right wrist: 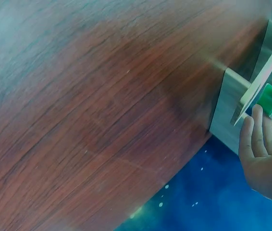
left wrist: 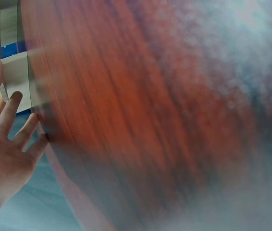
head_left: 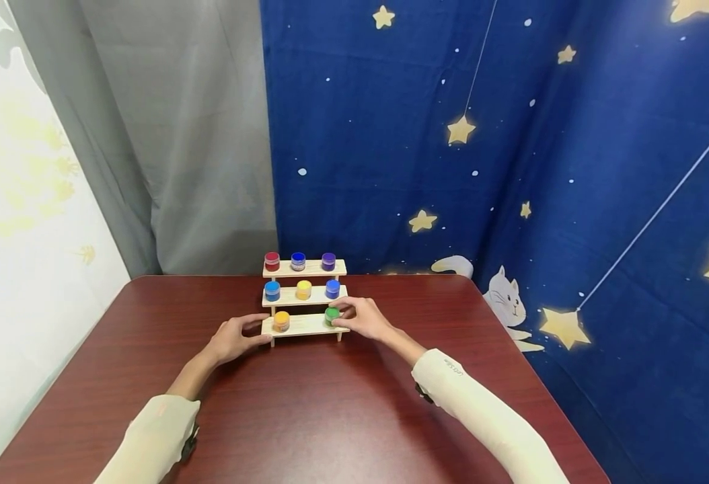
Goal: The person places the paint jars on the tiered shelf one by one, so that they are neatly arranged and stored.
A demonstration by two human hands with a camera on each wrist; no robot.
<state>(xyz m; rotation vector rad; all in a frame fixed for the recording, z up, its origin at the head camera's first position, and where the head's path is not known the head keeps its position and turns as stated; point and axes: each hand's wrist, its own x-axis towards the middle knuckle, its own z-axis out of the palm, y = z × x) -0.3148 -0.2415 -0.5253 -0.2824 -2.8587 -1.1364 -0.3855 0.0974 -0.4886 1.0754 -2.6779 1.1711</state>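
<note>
A three-tier wooden display stand (head_left: 306, 325) holds small paint pots. My left hand (head_left: 231, 339) is at the left end of its lowest tier, thumb at the front edge and forefinger farther back, gripping that end; in the left wrist view the other fingers of the left hand (left wrist: 11, 154) spread beside the stand's leg. My right hand (head_left: 363, 318) pinches a green paint pot (head_left: 331, 316) at the right end of the same tier. The right wrist view shows the green pot (right wrist: 269, 100) at the fingertips, over the board. An orange paint pot (head_left: 281, 321) stands near my left hand.
The middle tier bears a light blue pot (head_left: 272, 291), a yellow pot (head_left: 303, 290) and a blue pot (head_left: 332, 289). On the top tier are red (head_left: 272, 261), dark blue (head_left: 297, 261) and purple (head_left: 328, 261) pots. Curtains (head_left: 354, 168) hang behind the brown table (head_left: 306, 417).
</note>
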